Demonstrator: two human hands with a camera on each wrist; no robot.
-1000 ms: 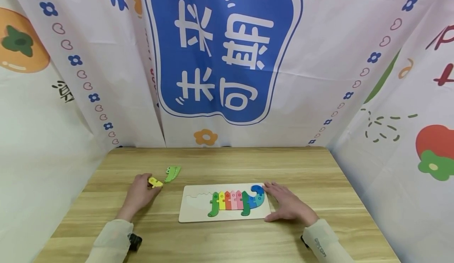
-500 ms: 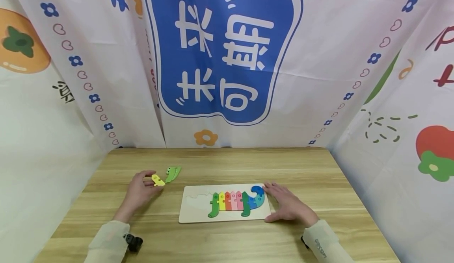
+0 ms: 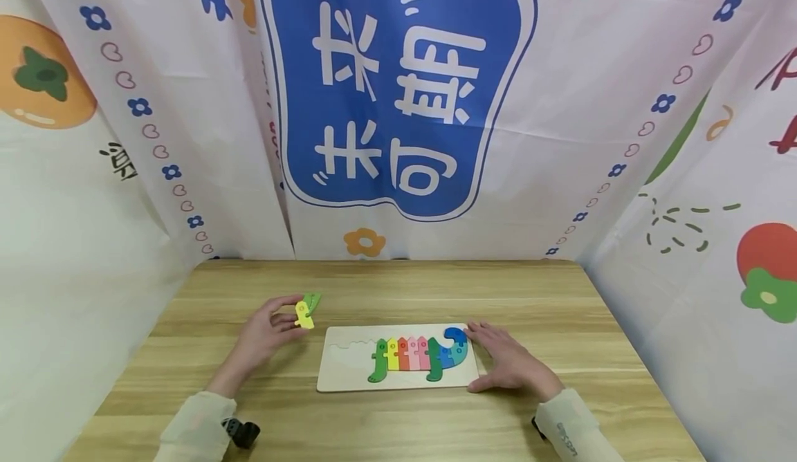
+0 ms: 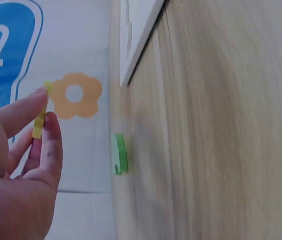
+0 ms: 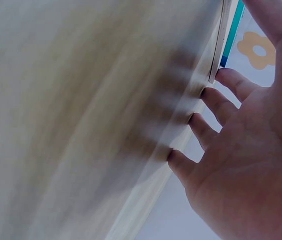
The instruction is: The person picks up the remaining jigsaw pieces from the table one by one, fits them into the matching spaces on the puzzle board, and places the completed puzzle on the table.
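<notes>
My left hand point(image 3: 264, 332) pinches a yellow puzzle piece point(image 3: 303, 315) between thumb and fingers, held up off the table in the left wrist view. Behind it in the head view, partly covered, a green crocodile-head piece point(image 3: 314, 301) lies on the wood. The pale wooden puzzle board point(image 3: 345, 380) carries a crocodile of coloured pieces: blue tail, green legs, pink, red and yellow body. At its left end the head-shaped recess point(image 3: 352, 355) is bare. Fingers spread, my right hand point(image 3: 512, 362) rests at the board's right edge, fingertips and thumb touching down there.
The wood-grain table point(image 3: 398, 427) ends at a printed white curtain point(image 3: 548, 171) behind, with more cloth at both sides. Black wrist straps with devices point(image 3: 241, 433) sit at the cuffs.
My left hand has lifted the yellow piece and carried it right, toward the board, so it now overlaps the green head piece in view. My right hand has stayed at the board's edge.
</notes>
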